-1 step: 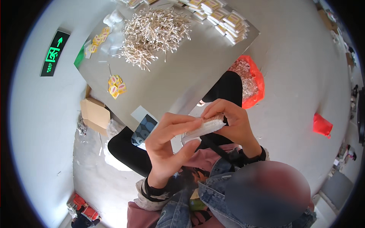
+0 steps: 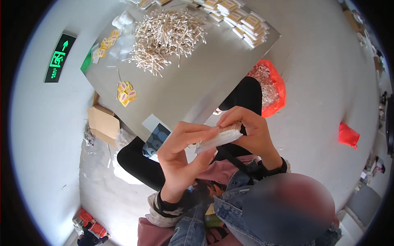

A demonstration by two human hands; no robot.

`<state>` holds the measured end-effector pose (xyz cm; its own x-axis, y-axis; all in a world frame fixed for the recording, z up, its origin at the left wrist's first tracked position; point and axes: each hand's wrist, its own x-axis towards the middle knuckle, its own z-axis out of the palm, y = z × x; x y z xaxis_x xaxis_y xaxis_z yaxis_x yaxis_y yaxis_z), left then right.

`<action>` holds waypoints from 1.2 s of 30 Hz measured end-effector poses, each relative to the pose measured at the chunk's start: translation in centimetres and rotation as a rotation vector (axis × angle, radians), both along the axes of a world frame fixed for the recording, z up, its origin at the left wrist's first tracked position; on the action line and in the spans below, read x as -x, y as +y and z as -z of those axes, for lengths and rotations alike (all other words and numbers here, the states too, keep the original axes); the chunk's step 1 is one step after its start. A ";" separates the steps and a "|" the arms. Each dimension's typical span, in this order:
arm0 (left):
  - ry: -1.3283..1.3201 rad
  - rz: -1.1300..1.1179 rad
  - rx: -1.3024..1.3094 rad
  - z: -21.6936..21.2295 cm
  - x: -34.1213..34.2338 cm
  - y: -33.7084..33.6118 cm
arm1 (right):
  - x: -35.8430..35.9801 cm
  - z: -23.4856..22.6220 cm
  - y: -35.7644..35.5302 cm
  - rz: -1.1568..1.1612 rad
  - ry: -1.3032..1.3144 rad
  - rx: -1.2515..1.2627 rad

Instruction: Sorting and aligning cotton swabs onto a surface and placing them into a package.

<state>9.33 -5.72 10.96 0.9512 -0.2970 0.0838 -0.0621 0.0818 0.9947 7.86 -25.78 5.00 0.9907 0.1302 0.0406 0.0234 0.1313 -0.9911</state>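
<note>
Both hands are closed on one white packet of cotton swabs (image 2: 221, 137), held in the air over the person's lap, just off the near edge of the counter (image 2: 201, 76). The left hand (image 2: 178, 156) has its fingertips on the left part of the packet, with the thumb underneath; whether that thumb presses on it is hard to tell. The right hand (image 2: 252, 129) grips the right end. The packet tilts slightly, its right end higher, and the pale swabs show along its upper side. On the counter, a large loose heap of cotton swabs (image 2: 168, 35) lies at the far side, with stacks of yellow-and-white packs (image 2: 251, 26) to its right. To the left of the heap are white rolls (image 2: 123, 18) and a row of yellow cards (image 2: 107, 42); nearer, a small cluster of yellow cards (image 2: 126, 94) lies by itself. A dark panel with a hexagon pattern (image 2: 156, 139) is at the near left corner, close to the left hand. An open cardboard box (image 2: 103, 124) stands left of the counter, and an open red bag (image 2: 280, 88) filled with pale pieces sits to its right.
</note>
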 end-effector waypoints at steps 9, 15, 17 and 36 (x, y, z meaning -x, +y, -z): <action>0.142 -0.441 -0.183 7.8 -2.2 -0.6 | -2.4 5.8 -2.8 0.148 0.236 0.141; -0.280 -0.583 -0.872 22.4 -3.8 4.0 | -11.5 8.2 -8.4 0.458 0.514 -0.123; -0.314 -0.529 -0.921 23.7 -3.1 1.8 | -15.4 8.5 -11.8 0.626 0.468 -0.008; -0.239 -0.455 -1.040 23.9 -3.1 1.7 | -26.0 9.3 -11.0 0.943 0.266 0.481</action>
